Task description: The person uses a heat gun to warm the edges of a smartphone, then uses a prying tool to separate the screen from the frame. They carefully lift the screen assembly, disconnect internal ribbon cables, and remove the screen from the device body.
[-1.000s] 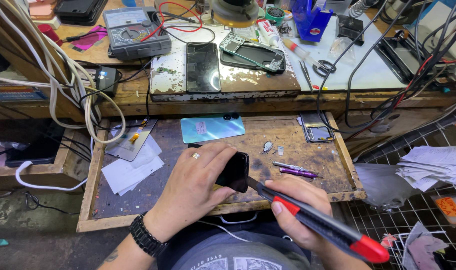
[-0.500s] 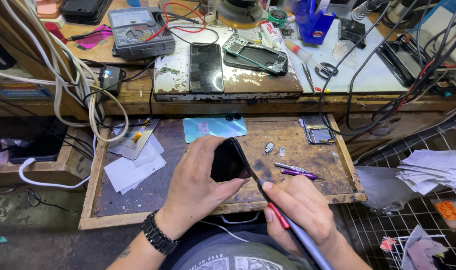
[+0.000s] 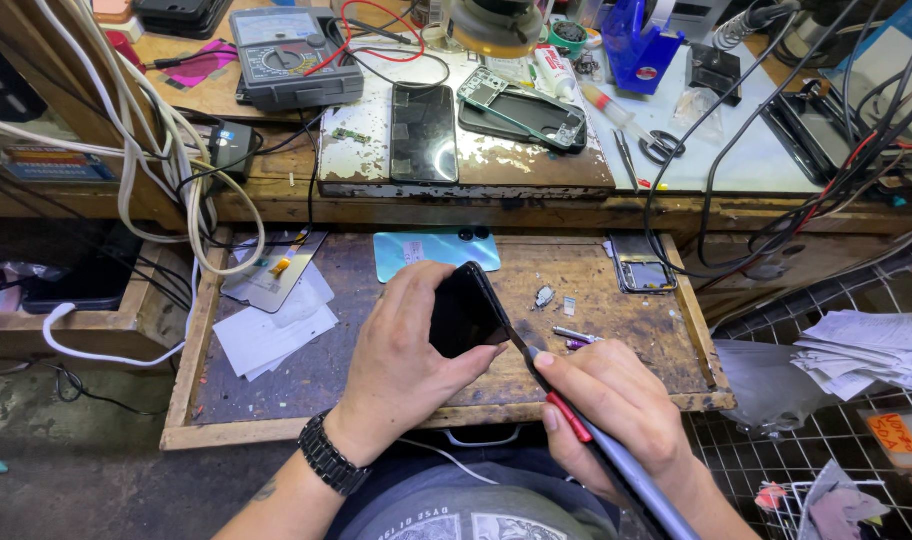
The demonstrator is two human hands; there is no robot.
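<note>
1. My left hand point(image 3: 401, 355) gripped a black phone point(image 3: 466, 315), tilted on edge above the wooden drawer tray point(image 3: 616, 385). The thumb lay along the phone's lower edge and the other fingers curled round its far side, so the hand was closed on the phone.
2. My right hand point(image 3: 611, 405) pinched a cutting tool point(image 3: 576, 425) with a red and grey handle, thumb and forefinger pressed together near the blade end. The remaining fingers were folded round the handle.
3. The blade tip touched the phone's lower right edge, just beside my left thumb. I could not tell whether the tip had entered the seam.
4. A black wristwatch point(image 3: 328, 462) sat on my left wrist.
5. On the tray, a light blue phone back cover point(image 3: 431, 252) lay flat beyond my left hand, near but apart from it.
6. White paper sheets point(image 3: 276, 325) lay at the tray's left side, with a thin metal plate point(image 3: 274, 268) partly over them.
7. A phone frame point(image 3: 641, 265) lay at the tray's far right corner.
8. Small metal parts point(image 3: 546, 296) lay between the held phone and that frame.
9. On the upper bench, a dark phone point(image 3: 423, 130) lay face up, with a grey multimeter point(image 3: 294, 55) to its left.
</note>
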